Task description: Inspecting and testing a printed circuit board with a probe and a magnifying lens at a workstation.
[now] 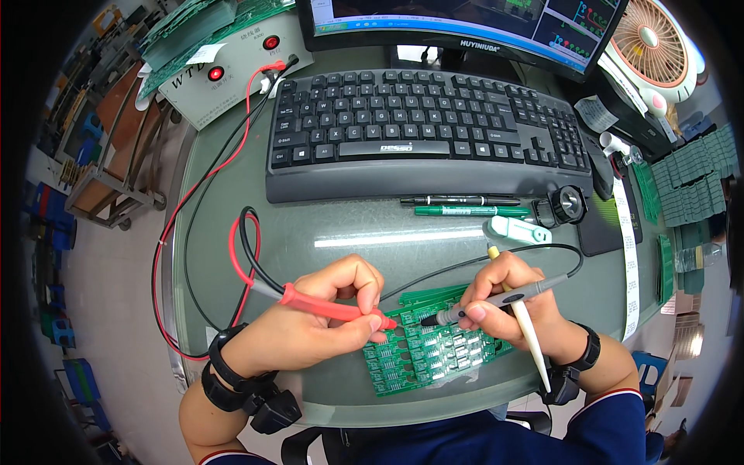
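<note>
Left hand (329,314): grasping red plastic pen-shaped probe (329,308), tip over upper part of green rectangular circuit boards (411,364). Right hand (518,298): grasping slim grey black-tipped probe (535,289) plus cream tapered stick (530,337). Boards overlap, flat on grey-green desk (372,225), between hands. Tip contact: cannot tell.

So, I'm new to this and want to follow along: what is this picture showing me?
No machine does the handling here: this person wears a wide fisheye camera on the head, looking down at two bare hands. The left hand holds a red probe; the right hand holds a grey probe and a white stick. Both probe tips are at green circuit boards on the table; I can't tell whether they touch. Farther back are two pens, a keyboard and a screen.
</note>
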Motion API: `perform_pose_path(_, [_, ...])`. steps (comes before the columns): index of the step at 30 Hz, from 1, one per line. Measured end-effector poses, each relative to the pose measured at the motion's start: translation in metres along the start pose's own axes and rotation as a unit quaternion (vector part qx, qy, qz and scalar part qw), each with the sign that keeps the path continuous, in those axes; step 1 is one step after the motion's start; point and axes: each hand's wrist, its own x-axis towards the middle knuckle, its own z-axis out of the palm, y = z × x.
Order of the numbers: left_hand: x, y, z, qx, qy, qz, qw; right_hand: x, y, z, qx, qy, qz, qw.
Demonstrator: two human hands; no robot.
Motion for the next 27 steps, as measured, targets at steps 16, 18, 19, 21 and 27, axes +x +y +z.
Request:
perform_pose_path(16, [-0.0002,0.0022,0.0013,0.019,0.000,0.005,1.000,-0.0007,0.0010,0.0007,-0.020,-0.007,-0.023,1.000])
perform_pose_path(18, [-0.0002,0.0012,0.0006,0.020,0.000,0.004,1.000,-0.0003,0.0014,0.0005,-0.019,-0.009,-0.023,1.000])
perform_pose_path(19, [-0.0003,0.0008,0.0004,0.020,0.000,0.004,1.000,-0.0002,0.0015,0.0004,-0.018,-0.010,-0.024,1.000])
perform_pose_path(21, [-0.0003,0.0009,0.0007,0.018,0.001,0.002,1.000,0.0001,0.0014,0.0004,-0.022,-0.010,-0.026,0.999])
perform_pose_path(27, [-0.0008,0.0006,-0.0006,0.025,-0.005,-0.001,1.000,-0.0002,0.0019,0.0009,-0.019,-0.010,-0.028,0.999])
